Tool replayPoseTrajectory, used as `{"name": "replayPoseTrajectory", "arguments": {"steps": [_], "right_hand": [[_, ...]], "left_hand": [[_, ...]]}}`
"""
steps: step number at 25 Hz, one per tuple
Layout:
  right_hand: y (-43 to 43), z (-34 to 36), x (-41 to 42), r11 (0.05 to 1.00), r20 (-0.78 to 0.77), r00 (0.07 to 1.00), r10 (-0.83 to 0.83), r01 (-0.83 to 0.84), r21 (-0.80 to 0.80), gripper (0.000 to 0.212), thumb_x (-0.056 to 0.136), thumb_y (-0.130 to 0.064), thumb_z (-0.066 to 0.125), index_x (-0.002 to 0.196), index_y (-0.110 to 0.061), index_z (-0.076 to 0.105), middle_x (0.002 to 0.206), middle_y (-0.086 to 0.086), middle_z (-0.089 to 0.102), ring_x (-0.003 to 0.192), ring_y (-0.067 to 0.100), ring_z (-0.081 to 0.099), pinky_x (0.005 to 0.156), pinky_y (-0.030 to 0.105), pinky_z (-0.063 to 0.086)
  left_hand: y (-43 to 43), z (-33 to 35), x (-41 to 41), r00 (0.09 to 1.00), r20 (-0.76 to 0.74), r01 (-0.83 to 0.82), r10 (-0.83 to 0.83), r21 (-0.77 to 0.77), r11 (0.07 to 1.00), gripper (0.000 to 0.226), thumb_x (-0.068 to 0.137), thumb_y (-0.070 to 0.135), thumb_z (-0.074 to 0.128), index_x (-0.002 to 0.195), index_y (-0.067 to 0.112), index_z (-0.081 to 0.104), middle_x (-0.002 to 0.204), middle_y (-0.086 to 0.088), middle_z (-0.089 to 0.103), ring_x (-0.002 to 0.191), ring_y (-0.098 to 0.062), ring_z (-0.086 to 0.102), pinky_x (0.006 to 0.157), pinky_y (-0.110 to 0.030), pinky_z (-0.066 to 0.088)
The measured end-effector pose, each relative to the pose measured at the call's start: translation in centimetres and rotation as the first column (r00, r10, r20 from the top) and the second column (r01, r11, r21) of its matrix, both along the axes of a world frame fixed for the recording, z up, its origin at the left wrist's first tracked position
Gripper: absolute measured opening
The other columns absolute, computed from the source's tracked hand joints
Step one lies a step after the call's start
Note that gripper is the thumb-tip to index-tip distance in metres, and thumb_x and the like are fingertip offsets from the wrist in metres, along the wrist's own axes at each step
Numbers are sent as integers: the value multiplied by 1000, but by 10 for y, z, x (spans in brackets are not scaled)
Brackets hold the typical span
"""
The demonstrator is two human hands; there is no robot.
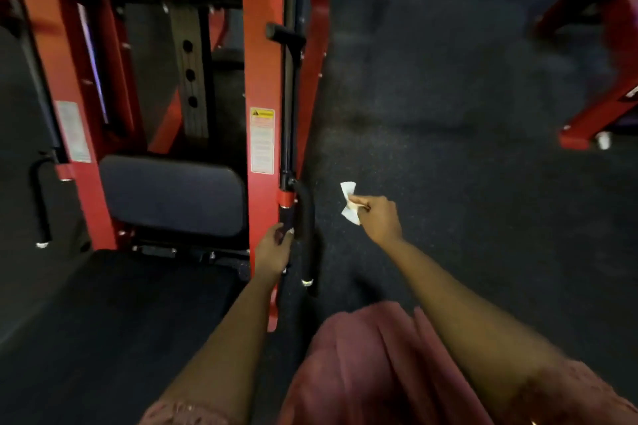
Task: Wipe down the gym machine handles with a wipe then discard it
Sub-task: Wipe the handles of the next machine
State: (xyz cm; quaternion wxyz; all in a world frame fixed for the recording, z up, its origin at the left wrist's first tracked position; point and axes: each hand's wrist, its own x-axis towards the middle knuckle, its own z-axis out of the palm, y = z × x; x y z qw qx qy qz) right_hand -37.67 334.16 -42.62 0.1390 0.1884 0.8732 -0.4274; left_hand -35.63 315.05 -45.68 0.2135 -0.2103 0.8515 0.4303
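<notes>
Risk, from the head camera: the wipe [348,203] is only pinched at its middle by the right hand [379,217], so a firm rub could drag it loose onto the floor [448,114]. It sticks out past that hand's fingertips, apart from the black handle [305,214]. The handle stands just beside the left hand [274,247], whose fingers curl round the neighbouring bar [286,216].

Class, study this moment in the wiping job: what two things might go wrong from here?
1. The right hand only pinches the wipe over the floor; it may drop.
2. The left hand grips the handle bare, so the patch beneath it may go unwiped.
</notes>
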Motion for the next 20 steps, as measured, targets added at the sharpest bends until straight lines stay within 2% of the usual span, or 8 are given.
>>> {"name": "replayPoseTrajectory", "arguments": {"steps": [4, 6, 8, 11, 13, 15, 18, 20], "right_hand": [[3, -110, -38, 993, 7, 995, -97, 97, -60, 40, 86, 1, 45, 116, -17, 64, 117, 6, 65, 95, 14, 60, 74, 17, 45], [3, -157, -56, 989, 9, 993, -116, 117, -96, 36, 87, 1, 48, 116, -14, 63, 114, 6, 67, 81, 6, 57, 59, 3, 38], [2, -192, -72, 982, 9, 990, -138, 138, -132, 35, 88, 1, 48, 116, -15, 63, 111, 6, 68, 66, -2, 50, 51, 0, 37], [-4, -215, -96, 982, -21, 995, -101, 96, -165, 36, 88, 1, 48, 118, -14, 62, 101, 4, 69, 47, -11, 45, 48, -2, 34], [-16, -222, -117, 984, -104, 993, -50, 31, -173, 37, 88, 3, 49, 118, -14, 62, 112, 2, 67, 57, -18, 47, 56, -3, 36], [-31, -225, -138, 985, -185, 982, 23, -54, -163, 39, 87, 5, 48, 118, -15, 62, 118, 1, 64, 81, -7, 53, 65, -3, 36], [-51, -231, -153, 961, -242, 953, 179, -223, -166, 42, 86, 8, 45, 118, -14, 62, 122, 0, 62, 101, 6, 59, 83, 6, 42], [-57, -241, -149, 945, -298, 921, 249, -299, -135, 44, 83, 14, 45, 117, -10, 62, 124, 4, 61, 112, 10, 57, 97, 10, 39]], "left_hand": [[14, -114, -44, 980, 76, -192, 182, 164, 967, 39, 93, 26, 54, 128, 9, 50, 126, -8, 56, 121, -23, 51, 103, -29, 36], [22, -167, -63, 975, 90, -219, 205, 192, 957, 44, 93, 28, 54, 132, 11, 46, 129, -6, 54, 122, -22, 50, 106, -31, 36], [28, -208, -79, 967, 90, -253, 238, 238, 938, 45, 92, 31, 54, 133, 15, 45, 132, -5, 53, 122, -21, 49, 108, -36, 35], [36, -238, -92, 956, 43, -288, 290, 306, 907, 41, 92, 35, 54, 129, 20, 50, 125, -1, 58, 118, -19, 52, 106, -38, 38], [39, -246, -96, 938, 17, -330, 347, 358, 873, 36, 91, 33, 55, 124, 20, 54, 114, 4, 62, 112, -16, 56, 101, -34, 42], [40, -247, -98, 918, 15, -368, 396, 406, 836, 30, 90, 31, 57, 118, 19, 57, 110, 7, 64, 109, -13, 58, 99, -32, 44], [39, -245, -98, 910, 18, -375, 415, 464, 803, 27, 89, 26, 59, 116, 20, 59, 112, 4, 66, 105, -10, 61, 96, -29, 46], [35, -248, -98, 923, 15, -344, 383, 474, 810, 27, 89, 27, 59, 115, 23, 60, 112, 5, 66, 104, -8, 61, 95, -28, 47]]}}
